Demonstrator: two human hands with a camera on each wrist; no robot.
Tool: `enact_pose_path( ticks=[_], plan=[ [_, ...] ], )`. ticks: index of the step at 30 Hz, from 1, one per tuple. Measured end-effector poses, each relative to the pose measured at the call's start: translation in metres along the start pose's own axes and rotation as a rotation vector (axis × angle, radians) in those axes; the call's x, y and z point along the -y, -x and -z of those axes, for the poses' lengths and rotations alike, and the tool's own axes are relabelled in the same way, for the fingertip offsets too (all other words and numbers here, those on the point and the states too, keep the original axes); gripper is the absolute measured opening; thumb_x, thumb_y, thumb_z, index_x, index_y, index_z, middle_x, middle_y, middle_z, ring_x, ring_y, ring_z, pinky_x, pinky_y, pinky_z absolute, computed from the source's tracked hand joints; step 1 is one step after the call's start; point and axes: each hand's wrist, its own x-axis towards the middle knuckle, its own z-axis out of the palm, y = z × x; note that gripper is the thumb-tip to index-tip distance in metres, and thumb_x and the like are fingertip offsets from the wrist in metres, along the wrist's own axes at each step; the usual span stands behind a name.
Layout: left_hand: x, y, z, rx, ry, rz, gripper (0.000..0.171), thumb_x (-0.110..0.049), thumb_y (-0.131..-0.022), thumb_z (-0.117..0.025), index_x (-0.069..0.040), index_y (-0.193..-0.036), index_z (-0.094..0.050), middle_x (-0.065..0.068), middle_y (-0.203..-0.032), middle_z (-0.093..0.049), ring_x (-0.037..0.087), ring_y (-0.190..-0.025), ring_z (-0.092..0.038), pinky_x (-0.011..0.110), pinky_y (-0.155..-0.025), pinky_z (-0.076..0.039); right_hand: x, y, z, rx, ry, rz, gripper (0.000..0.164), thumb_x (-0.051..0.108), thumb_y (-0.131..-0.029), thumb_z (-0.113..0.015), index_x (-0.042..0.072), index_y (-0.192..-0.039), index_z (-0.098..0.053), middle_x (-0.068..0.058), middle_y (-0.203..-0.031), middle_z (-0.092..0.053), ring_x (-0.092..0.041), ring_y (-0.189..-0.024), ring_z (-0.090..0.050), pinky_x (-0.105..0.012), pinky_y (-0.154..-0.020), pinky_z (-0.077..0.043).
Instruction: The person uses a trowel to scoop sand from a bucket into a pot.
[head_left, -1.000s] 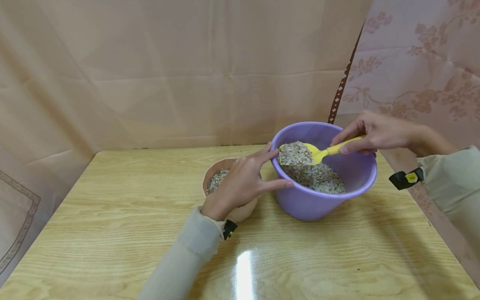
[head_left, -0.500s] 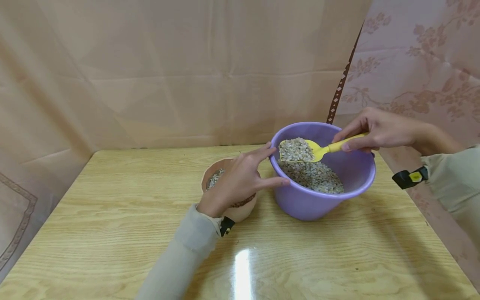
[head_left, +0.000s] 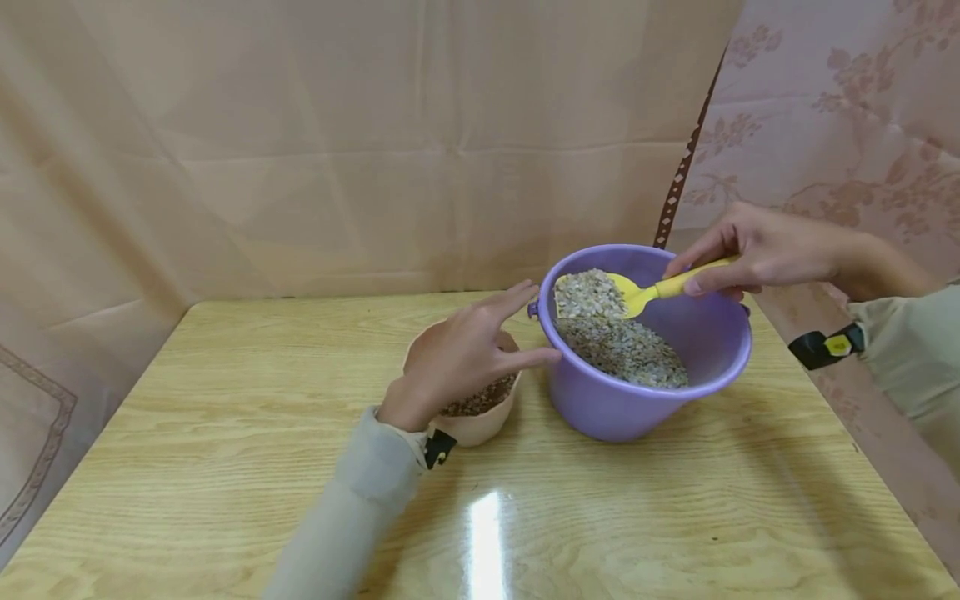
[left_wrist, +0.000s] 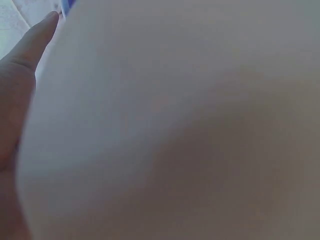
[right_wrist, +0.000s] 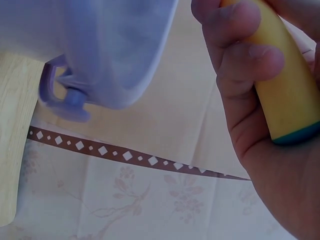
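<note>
My right hand [head_left: 780, 248] grips the handle of a yellow hand shovel [head_left: 633, 298]. Its blade, heaped with pale gravel [head_left: 590, 293], is held level over the left side of a purple bucket [head_left: 622, 410]. More gravel [head_left: 643, 357] lies in the bucket. The right wrist view shows fingers curled round the yellow handle [right_wrist: 282, 95], which has a green end. My left hand [head_left: 457, 354] stretches over a beige pot [head_left: 476, 429], fingers extended, fingertips close to the bucket's rim; whether they touch is unclear. Brownish grains [head_left: 483, 396] show inside the pot, partly hidden by that hand.
Both containers stand on a wood-grain table [head_left: 262, 433]. Behind it hangs a beige curtain [head_left: 360, 167], with a flowered cloth [head_left: 840, 158] at the right. A purple lug [right_wrist: 70, 100] juts from the bucket's side in the right wrist view.
My left hand has come off the bucket's rim and drawn back left, uncovering more of the pot. The loaded shovel has risen slightly with my right hand.
</note>
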Motion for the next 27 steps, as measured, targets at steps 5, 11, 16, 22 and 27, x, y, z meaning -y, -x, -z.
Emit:
enact_pose_path(
  ticks=[5, 11, 16, 22, 27],
  plan=[
    [0.005, 0.005, 0.006, -0.003, -0.005, 0.038, 0.085, -0.063, -0.085, -0.066, -0.027, -0.156, -0.035, -0.003, -0.134, -0.063, -0.002, -0.082, -0.067, 0.032, -0.083, -0.055, 0.005, -0.002, 0.001, -0.004, 0.010, 0.022, 0.025, 0.000, -0.093, -0.067, 0.002, -0.116, -0.073, -0.011, -0.063, -0.064, -0.014, -0.042, -0.051, -0.026, -0.036, -0.040],
    [0.016, 0.009, 0.011, 0.003, 0.042, 0.016, 0.087, -0.061, -0.088, -0.064, -0.015, -0.155, -0.035, -0.008, -0.100, -0.074, 0.007, -0.102, -0.068, 0.038, -0.107, -0.042, 0.014, -0.006, 0.000, 0.010, 0.003, 0.002, 0.025, 0.002, -0.093, -0.067, 0.001, -0.118, -0.072, -0.013, -0.072, -0.069, -0.012, -0.043, -0.051, -0.025, -0.037, -0.042],
    [0.023, 0.013, 0.015, 0.021, 0.010, 0.015, 0.087, -0.064, -0.088, -0.062, -0.015, -0.155, -0.035, -0.019, -0.099, -0.072, 0.010, -0.131, -0.050, 0.038, -0.113, -0.034, 0.018, -0.008, -0.002, 0.013, 0.011, 0.012, 0.025, 0.002, -0.093, -0.068, 0.001, -0.117, -0.072, -0.012, -0.069, -0.067, -0.013, -0.045, -0.052, -0.026, -0.038, -0.043],
    [0.030, 0.016, 0.020, 0.066, -0.011, 0.003, 0.085, -0.059, -0.087, -0.066, -0.014, -0.153, -0.039, -0.025, -0.103, -0.070, 0.006, -0.144, -0.030, 0.037, -0.118, -0.025, 0.021, -0.009, -0.005, 0.012, 0.023, 0.042, 0.025, 0.001, -0.092, -0.068, 0.001, -0.117, -0.073, -0.009, -0.064, -0.065, -0.014, -0.046, -0.052, -0.026, -0.037, -0.043],
    [0.034, 0.020, 0.022, 0.104, -0.099, 0.053, 0.091, -0.061, -0.082, -0.071, -0.010, -0.152, -0.042, 0.001, -0.150, -0.048, 0.022, -0.146, -0.031, 0.043, -0.117, -0.027, 0.024, -0.011, -0.007, 0.012, 0.034, 0.062, 0.027, 0.001, -0.093, -0.068, 0.000, -0.120, -0.071, -0.003, -0.064, -0.065, -0.018, -0.047, -0.054, -0.026, -0.038, -0.043]
  ],
)
